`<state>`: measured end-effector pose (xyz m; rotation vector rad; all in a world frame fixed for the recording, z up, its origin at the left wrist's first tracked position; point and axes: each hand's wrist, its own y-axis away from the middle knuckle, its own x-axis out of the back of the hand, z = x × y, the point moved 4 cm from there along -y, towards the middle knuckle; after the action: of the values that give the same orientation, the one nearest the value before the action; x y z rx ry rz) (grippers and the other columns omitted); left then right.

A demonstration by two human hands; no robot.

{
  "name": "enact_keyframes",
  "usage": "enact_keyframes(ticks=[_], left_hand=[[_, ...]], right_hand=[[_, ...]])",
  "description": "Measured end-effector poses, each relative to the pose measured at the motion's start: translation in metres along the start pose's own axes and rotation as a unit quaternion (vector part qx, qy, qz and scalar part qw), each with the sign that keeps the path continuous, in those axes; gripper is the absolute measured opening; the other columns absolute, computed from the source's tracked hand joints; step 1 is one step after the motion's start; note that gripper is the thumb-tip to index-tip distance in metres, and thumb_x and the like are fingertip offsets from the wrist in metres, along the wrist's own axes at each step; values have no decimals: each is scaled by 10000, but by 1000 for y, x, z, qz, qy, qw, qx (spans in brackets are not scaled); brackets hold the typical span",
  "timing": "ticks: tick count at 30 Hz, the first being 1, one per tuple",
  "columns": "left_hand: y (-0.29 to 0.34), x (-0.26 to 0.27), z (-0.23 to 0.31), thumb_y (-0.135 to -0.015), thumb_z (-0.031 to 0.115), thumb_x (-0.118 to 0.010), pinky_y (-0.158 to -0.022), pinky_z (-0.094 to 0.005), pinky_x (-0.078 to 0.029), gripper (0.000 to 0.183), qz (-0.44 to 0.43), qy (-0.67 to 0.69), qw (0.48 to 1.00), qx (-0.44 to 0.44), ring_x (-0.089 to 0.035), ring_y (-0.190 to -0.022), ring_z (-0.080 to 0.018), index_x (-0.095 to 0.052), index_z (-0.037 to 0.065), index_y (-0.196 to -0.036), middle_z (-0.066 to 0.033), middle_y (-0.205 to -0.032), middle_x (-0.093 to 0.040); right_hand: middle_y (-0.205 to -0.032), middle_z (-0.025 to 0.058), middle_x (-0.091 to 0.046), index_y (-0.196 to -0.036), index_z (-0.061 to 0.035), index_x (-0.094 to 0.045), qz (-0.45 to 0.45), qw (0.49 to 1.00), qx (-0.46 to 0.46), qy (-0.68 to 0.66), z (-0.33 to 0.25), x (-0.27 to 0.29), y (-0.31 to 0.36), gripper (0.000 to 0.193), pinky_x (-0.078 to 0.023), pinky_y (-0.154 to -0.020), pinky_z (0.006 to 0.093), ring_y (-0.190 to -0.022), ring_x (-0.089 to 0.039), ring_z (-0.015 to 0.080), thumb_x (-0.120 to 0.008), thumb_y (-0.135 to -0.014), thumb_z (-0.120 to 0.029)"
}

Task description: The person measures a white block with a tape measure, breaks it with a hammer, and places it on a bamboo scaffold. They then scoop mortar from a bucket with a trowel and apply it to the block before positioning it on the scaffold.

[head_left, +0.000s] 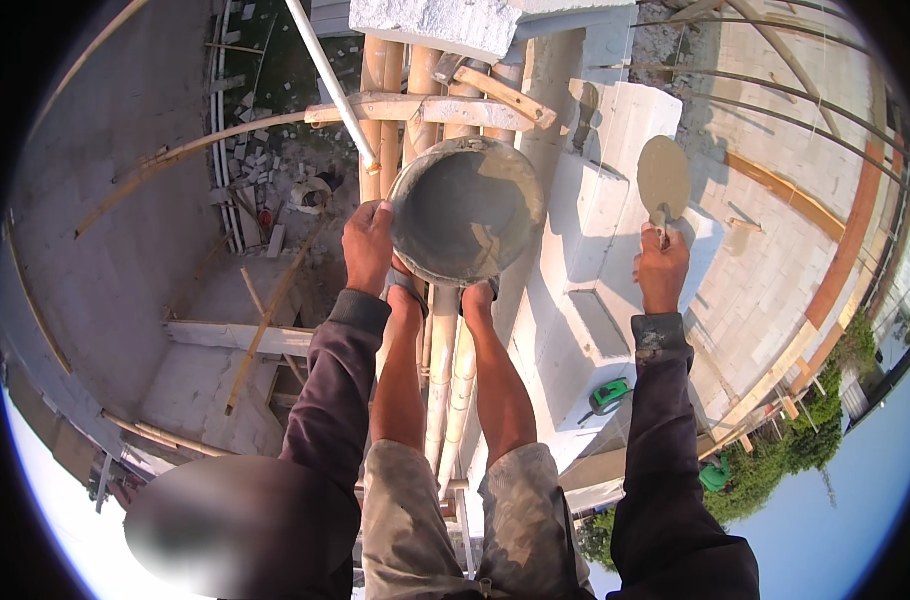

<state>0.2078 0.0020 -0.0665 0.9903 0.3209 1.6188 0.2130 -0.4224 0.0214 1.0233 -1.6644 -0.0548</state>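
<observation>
My left hand [366, 246] is closed on the left rim of a round mortar bucket [536, 190], which is held above my feet. Wet grey mortar [460, 215] lies inside it, partly in shade. Out to the right, my right hand [662, 269] is wrapped round the handle of a trowel [664, 176]. Its rounded blade points away from me and is coated with mortar. Beneath and beside the trowel runs a stepped wall of white blocks [585, 240]. The inside of my right fingers is partly hidden.
I stand high up on bamboo poles [437, 400]. A hammer [505, 95] lies beyond the bucket by a wooden crosspiece [415, 108]. A green tape measure [607, 397] rests on the blocks. To the left is a drop to rubble-strewn ground [275, 170]; a pale pole [332, 85] slants near the bucket.
</observation>
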Motion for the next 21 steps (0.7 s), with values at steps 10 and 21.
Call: enact_keyframes(ticks=[10,21], left_hand=[[-3,2,-2,-989,269,-563,-718,-287,-447,334,-18,-5,1000,-21,-547,-756,-97,-683,-38,-1045,-20,-841,-649],[-29,8,-33,-978,270,-558,-749,-327,-478,336,-17,88,995,32,-612,-782,-153,-690,-31,-1047,-79,-822,-680]], right_hand=[[-897,213,-647,-1024,24,-590,-160,953,188,174,-20,-118,107,242,-518,-799,484,-910,-659,409,-663,-854,-132],[-812,206,-668,-1042,54,-626,-326,944,32,-50,29,-157,112,304,-509,-697,401,-673,-597,327,-695,-867,-185]])
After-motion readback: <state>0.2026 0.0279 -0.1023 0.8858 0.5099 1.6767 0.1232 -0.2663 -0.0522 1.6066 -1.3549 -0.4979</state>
